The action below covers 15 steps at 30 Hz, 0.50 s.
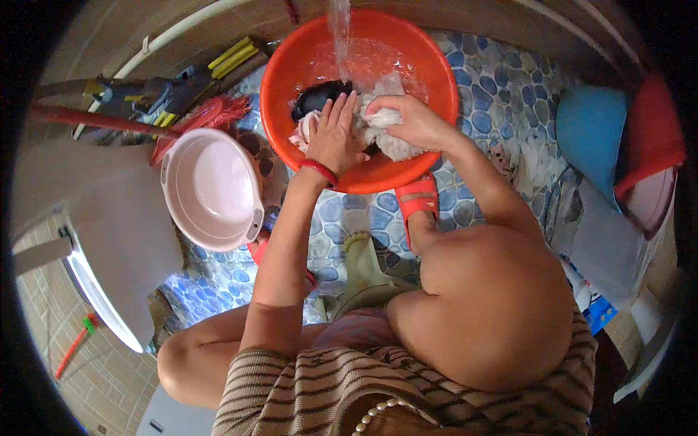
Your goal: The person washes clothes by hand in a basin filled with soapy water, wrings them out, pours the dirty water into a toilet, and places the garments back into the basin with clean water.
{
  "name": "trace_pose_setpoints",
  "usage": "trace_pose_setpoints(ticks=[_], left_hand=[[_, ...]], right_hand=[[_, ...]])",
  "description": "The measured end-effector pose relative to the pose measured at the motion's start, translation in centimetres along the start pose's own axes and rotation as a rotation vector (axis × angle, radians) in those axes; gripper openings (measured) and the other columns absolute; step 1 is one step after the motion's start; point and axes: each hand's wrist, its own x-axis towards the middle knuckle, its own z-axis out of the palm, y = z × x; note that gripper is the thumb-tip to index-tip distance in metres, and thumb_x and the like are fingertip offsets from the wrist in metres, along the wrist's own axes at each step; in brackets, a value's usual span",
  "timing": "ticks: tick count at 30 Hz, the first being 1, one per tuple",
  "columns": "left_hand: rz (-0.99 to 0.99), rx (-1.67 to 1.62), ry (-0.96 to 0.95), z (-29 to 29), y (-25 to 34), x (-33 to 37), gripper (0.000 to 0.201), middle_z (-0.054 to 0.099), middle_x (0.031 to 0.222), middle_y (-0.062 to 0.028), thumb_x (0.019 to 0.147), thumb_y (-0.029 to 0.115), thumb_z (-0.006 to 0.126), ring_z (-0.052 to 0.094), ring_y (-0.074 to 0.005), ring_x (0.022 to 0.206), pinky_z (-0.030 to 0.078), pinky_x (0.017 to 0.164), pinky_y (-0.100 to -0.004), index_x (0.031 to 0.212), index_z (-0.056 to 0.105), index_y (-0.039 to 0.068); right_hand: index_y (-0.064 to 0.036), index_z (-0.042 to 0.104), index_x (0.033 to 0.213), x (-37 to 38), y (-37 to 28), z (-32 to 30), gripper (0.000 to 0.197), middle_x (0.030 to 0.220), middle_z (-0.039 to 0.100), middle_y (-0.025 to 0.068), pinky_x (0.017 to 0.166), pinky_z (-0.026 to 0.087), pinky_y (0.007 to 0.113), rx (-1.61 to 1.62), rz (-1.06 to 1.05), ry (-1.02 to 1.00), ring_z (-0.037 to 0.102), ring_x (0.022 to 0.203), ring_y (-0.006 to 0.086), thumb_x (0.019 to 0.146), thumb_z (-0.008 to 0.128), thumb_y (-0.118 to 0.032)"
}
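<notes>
An orange-red plastic basin [429, 51] stands ahead of me with water and wet laundry in it. My left hand [333, 138], a red bangle at its wrist, lies with fingers stretched out over a pale pink cloth [304, 131] near the basin's front left. Just beyond its fingertips is a bunched black cloth [320, 98]. My right hand [416, 123] is closed on a crumpled white cloth [389, 138], its fingers curled into the fabric. A stream of water [339, 36] falls into the far side of the basin.
A pale pink basin [211, 189] stands to the left, beside a red broom [211, 120]. Blue and red plastic basins [592, 134] lean at the right. Blue pebble-patterned flooring [494, 102] surrounds my red sandals [418, 192]. A pipe [174, 33] runs along the wall.
</notes>
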Motion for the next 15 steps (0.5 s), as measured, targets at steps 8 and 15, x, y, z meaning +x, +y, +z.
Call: trace_pose_setpoints(ticks=[8,15], left_hand=[[-0.211,0.162,-0.345,3.0,-3.4,2.0,0.042,0.064,0.091,-0.0151,0.079,0.031,0.055,0.063,-0.0323,0.084,0.048,0.073,-0.0468,0.116,0.053,0.011],[-0.400,0.229,-0.428,-3.5,-0.2,1.5,0.031,0.061,0.106,-0.0161,0.079,0.034,0.056,0.061,-0.0365,0.085,0.049,0.070,-0.0468,0.103,0.062,0.016]], right_hand=[[-0.0023,0.057,0.106,-2.2,-0.2,-2.2,0.038,0.102,0.061,0.0091,0.084,0.046,0.031,0.383,-0.003,0.202,0.059,0.095,0.0196,0.068,0.052,0.004],[-0.0172,0.036,0.134,-0.4,2.9,-3.5,0.063,0.138,0.034,0.0167,0.099,0.035,0.044,-0.943,0.139,0.345,0.039,0.123,0.0354,0.077,0.062,-0.015]])
